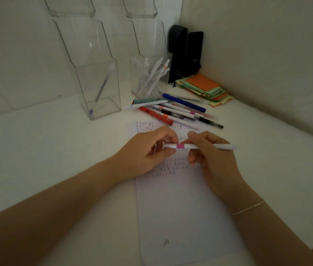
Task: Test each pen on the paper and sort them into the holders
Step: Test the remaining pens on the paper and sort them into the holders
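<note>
Head view: both hands meet over the paper [182,208], which lies on the white bench [55,150] in a corner.
Pen in hand: white pen with pink band [196,146], held level above the written rows, one end in each hand.
Left hand [148,152]: fingers pinched on the pen's left end, thumb under it; judged to be gripping the cap to pull it off or push it on, cannot tell which.
Right hand [209,156]: fingers closed around the barrel just right of the pink band, steadying it; the rest of the barrel sticks out past the knuckles to the right.
Why level and two-handed: likely a cap move, not writing; no tip is on the sheet.
Paper placement: directly under the hands, so a test stroke is close.
Untested pile [174,112]: mixed pens lying loose at the paper's far edge, within reach of either hand.
Left holder [101,89]: clear box with one blue-tipped pen leaning inside.
Right holder [149,77]: clear box with a bunch of white pens, upright and tilted.
Sorting rule: judged working versus not, or by type; not shown.
Writing: rows of small marks on the paper's upper part and one scribble near its bottom, too small to read.
Brands and labels: none readable on pens or holders.
Corner clutter: sticky notes [205,89] and a dark object [184,52] behind, apart from the task.
</note>
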